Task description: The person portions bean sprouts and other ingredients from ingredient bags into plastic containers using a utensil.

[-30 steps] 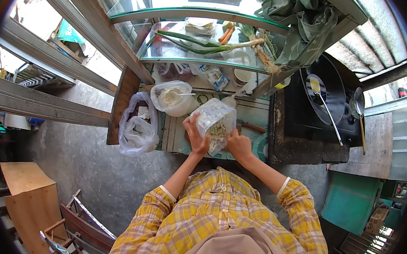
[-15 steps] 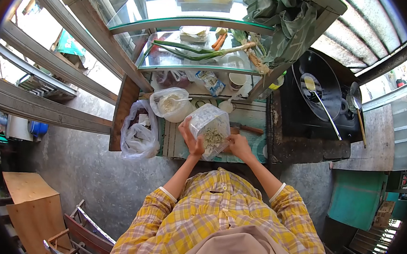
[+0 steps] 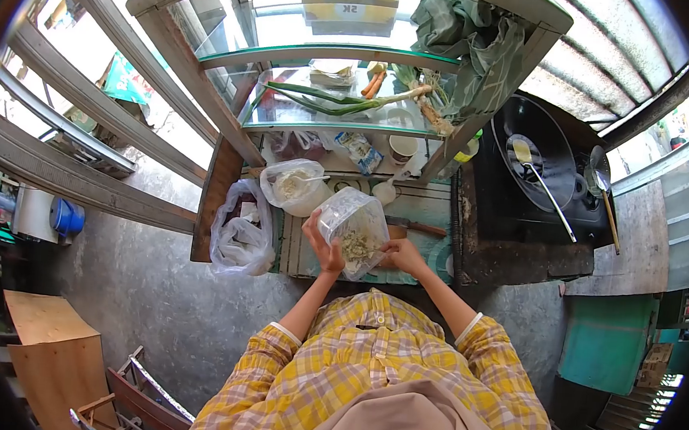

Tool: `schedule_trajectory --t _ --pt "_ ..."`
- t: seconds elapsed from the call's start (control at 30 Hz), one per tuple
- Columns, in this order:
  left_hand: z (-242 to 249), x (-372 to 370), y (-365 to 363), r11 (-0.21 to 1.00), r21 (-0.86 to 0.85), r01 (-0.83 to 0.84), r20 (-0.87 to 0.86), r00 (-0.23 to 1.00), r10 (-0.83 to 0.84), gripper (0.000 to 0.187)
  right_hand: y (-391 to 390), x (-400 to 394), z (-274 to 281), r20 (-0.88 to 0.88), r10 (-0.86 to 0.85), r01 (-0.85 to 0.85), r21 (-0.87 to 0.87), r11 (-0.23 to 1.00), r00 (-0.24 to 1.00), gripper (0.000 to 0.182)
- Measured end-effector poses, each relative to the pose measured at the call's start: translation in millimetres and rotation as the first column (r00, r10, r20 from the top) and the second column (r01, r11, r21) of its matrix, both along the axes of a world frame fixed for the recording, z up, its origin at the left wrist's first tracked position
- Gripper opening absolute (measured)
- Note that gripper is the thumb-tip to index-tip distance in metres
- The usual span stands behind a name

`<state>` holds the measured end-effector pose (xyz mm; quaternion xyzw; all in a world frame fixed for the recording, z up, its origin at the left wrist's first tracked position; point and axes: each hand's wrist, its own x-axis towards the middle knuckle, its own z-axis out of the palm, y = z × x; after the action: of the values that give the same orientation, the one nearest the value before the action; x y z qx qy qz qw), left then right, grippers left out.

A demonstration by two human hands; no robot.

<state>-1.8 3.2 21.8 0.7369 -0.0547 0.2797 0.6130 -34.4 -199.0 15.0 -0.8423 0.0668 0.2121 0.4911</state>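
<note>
A clear plastic tub [image 3: 365, 207] is tilted with its open mouth towards me. Finely chopped, pale green and white food [image 3: 357, 245] lies in its lower part. My left hand [image 3: 323, 245] is wrapped round the tub's left side. On the lower right, my right hand [image 3: 404, 257] pinches the tub's edge, its fingertips partly hidden. Just behind the tub, a knife [image 3: 416, 225] with a brown handle rests on the worktop. To the left stands a bag-lined container of white powder [image 3: 292, 186] with a spoon handle sticking out.
A white plastic bag [image 3: 240, 244] sits at the worktop's left end. Spring onions [image 3: 328, 102] and carrots [image 3: 373, 84] lie on the glass shelf above. At right, a black wok [image 3: 534, 152] with a spatula [image 3: 552, 193] rests on the stove [image 3: 575, 223].
The view has shifted slightly. Both hands keep their hold on the tub, which has barely moved relative to the worktop.
</note>
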Motion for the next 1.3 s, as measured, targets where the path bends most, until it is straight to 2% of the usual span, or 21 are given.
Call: schedule_trajectory --t 0.1,0.2,0.3,0.4,0.5,0.63,0.9,1.0,1.1,1.2,1.27,1.3 --pt "1.7 -0.9 1.1 1.000 -0.018 0.006 -0.032 0.999 -0.007 0.076 9.9 -8.9 25.8 0.000 0.014 -0.014 -0.027 1.000 1.000 0.025" --pt "-3.1 -2.7 5.6 1.000 -0.009 0.025 -0.055 0.998 -0.026 0.076 20.7 -13.6 64.9 0.094 0.104 -0.085 -0.186 0.979 0.990 0.025" --pt "-7.1 -5.1 7.2 0.998 -0.049 0.031 -0.063 0.997 -0.034 0.077 24.2 -25.0 72.9 0.388 0.188 -0.049 -0.341 0.939 0.902 0.026" --pt "-5.8 -5.6 7.7 0.998 -0.050 0.029 -0.070 0.997 -0.033 0.077 27.8 -32.7 95.0 0.403 0.247 -0.038 -0.461 0.887 0.881 0.027" --pt "-3.0 -7.1 7.2 0.999 -0.046 0.015 -0.100 0.995 -0.020 0.078 25.2 -43.6 87.2 0.400 0.270 -0.035 -0.506 0.862 0.876 0.027" --pt "-5.8 -6.6 8.7 0.999 -0.035 0.011 -0.097 0.995 -0.014 0.078 30.8 -54.0 88.8 0.370 0.252 -0.053 -0.471 0.880 0.894 0.029" --pt "-5.0 -5.9 8.3 0.999 -0.027 0.021 -0.102 0.994 -0.023 0.079 25.4 -42.8 100.0 0.214 0.075 0.010 -0.371 0.929 0.974 0.025" --pt "-1.7 -7.1 8.1 0.999 -0.032 0.028 -0.141 0.990 -0.033 0.079 22.1 -37.1 107.9 0.153 0.090 -0.035 -0.326 0.945 0.984 0.026" --pt "-2.7 -6.8 8.0 0.999 -0.029 0.029 -0.127 0.991 -0.033 0.079 24.5 -31.9 114.9 0.070 0.081 -0.050 -0.363 0.930 0.994 0.024" --pt "-2.3 -7.3 7.3 0.999 -0.025 0.021 -0.121 0.992 -0.024 0.079 25.7 -22.7 89.8 -0.004 0.113 -0.107 -0.365 0.925 0.994 0.023" --pt "-4.1 -6.9 7.3 1.000 -0.020 0.009 -0.122 0.992 -0.012 0.079 30.2 -27.5 54.8 -0.030 0.147 -0.145 -0.426 0.893 0.989 0.023" --pt "-3.2 -5.6 8.0 1.000 -0.016 0.002 -0.121 0.993 -0.004 0.079 36.8 -26.2 54.2 -0.043 0.164 -0.165 -0.455 0.875 0.986 0.023"
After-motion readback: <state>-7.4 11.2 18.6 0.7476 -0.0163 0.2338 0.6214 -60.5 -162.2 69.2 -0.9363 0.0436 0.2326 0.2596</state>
